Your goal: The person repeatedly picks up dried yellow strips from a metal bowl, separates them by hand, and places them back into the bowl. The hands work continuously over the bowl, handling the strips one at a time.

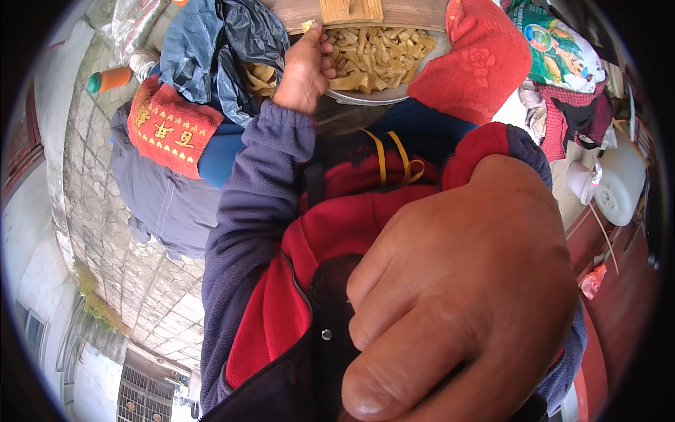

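Note:
My left hand (306, 71) is at the top centre, pinching a small pale yellow piece (308, 25) at the edge of a wooden board (295, 13). Just beside it, a round metal tray (364, 99) holds many yellowish-brown cut pieces (377, 58). More such pieces (261, 76) lie inside a dark plastic bag (208, 50) to the left of that hand. Close to the camera, my right hand (459, 295) fills the lower right with its fingers curled; whether anything is in it cannot be seen.
A small wooden block (350, 10) lies on the board. Red towels (474, 63) cover both knees. An orange bottle with a green cap (111, 80) lies on the paving at left. A printed sack (559, 50), cloths and a plastic container (622, 182) are at right.

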The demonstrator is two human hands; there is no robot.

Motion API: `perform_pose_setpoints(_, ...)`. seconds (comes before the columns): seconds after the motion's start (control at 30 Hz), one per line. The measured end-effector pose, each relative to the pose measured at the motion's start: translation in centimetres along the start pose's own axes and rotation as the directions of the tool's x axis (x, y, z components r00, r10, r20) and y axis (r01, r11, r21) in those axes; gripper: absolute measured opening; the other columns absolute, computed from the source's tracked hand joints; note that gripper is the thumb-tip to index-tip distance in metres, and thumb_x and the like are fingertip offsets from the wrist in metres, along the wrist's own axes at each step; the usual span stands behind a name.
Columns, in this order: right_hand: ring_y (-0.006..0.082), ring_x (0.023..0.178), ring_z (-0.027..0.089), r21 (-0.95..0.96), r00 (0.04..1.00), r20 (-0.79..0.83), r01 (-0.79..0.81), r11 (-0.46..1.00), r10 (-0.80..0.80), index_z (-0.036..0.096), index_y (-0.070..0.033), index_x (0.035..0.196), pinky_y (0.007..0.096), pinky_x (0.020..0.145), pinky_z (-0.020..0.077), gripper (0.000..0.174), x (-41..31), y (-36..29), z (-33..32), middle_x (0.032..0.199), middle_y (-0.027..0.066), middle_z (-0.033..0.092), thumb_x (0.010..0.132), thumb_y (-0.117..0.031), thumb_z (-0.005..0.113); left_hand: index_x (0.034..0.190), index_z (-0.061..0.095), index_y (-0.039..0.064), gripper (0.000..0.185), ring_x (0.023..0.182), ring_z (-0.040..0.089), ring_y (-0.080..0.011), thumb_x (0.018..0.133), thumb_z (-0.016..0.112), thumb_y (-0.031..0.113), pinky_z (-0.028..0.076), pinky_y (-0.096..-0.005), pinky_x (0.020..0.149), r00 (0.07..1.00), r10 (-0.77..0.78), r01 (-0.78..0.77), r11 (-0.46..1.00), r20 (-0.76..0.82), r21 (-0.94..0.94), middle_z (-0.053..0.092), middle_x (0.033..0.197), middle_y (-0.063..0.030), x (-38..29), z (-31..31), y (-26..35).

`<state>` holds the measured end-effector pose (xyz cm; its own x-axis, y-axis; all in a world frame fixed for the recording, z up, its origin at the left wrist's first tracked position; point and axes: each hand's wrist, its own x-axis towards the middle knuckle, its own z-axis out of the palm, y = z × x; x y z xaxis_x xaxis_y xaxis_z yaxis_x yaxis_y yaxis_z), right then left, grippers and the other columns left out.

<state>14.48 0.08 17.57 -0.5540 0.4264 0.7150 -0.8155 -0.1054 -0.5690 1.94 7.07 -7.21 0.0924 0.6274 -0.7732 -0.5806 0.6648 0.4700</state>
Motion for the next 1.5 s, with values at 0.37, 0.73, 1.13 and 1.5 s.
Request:
perform_pose_setpoints(0.37, 0.027, 0.061, 0.063, -0.028, 0.997, 0.02, -0.074, 0.997, 0.074, 0.067, 0.012, 0.102, 0.0323, 0.053, 0.0518, 0.017, -1.3, -0.3, -1.4, 0.093, 0.0244, 0.065, 0.089, 0.0, 0.064, 0.095, 0.053, 0.016, 0.024, 0.052, 0.035, -0.0116, 0.101, 0.051, 0.04, 0.035, -0.0299, 0.05, 0.996, 0.092, -0.093, 0.974, -0.016, -0.207, 0.049, 0.069, 0.0026, 1.6, -0.4, -0.4)
perform_pose_setpoints(0.73, 0.0297, 0.095, 0.063, -0.855, 0.843, -0.514, -0.489, -0.175, 0.159, 0.068, -0.006, 0.109, 0.0399, 0.085, 0.0476, 0.035, -10.7, -1.1, -9.0, 0.103, 0.01, 0.067, 0.078, -0.02, 0.076, 0.099, 0.065, 0.003, 0.021, 0.059, 0.051, -0.0105, 0.099, 0.057, 0.022, 0.043, -0.0275, 0.053, 0.951, -0.067, -0.096, 0.862, 0.301, 0.497, 0.063, 0.076, -0.0042, -7.7, 0.3, -2.8)
perform_pose_setpoints(1.13, 0.0298, 0.052, 0.056, -0.659, 0.659, -0.751, -0.748, -0.085, 0.02, 0.066, -0.006, 0.076, 0.0383, 0.05, 0.0426, 0.024, -13.9, 2.9, -12.1, 0.059, 0.0121, 0.056, 0.089, -0.027, 0.067, 0.085, 0.069, 0.003, 0.027, 0.059, 0.047, -0.0058, 0.097, 0.064, 0.027, 0.04, -0.0231, 0.054, 0.893, -0.029, -0.34, 0.608, 0.448, 0.717, 0.057, 0.066, 0.0006, -10.1, 3.7, 1.0)
perform_pose_setpoints(1.5, 0.0014, 0.059, 0.043, 0.215, 0.461, -0.753, -0.502, 0.838, 0.469, 0.07, -0.002, 0.113, 0.0204, 0.051, 0.0348, 0.024, -11.8, 3.3, -8.8, 0.069, -0.0039, 0.055, 0.1, -0.019, 0.057, 0.092, 0.063, 0.002, 0.036, 0.045, 0.039, -0.0063, 0.103, 0.05, 0.034, 0.029, -0.0217, 0.041, 0.886, 0.016, -0.149, 0.956, 0.463, 0.254, 0.051, 0.059, -0.0007, -8.7, 2.4, 0.4)
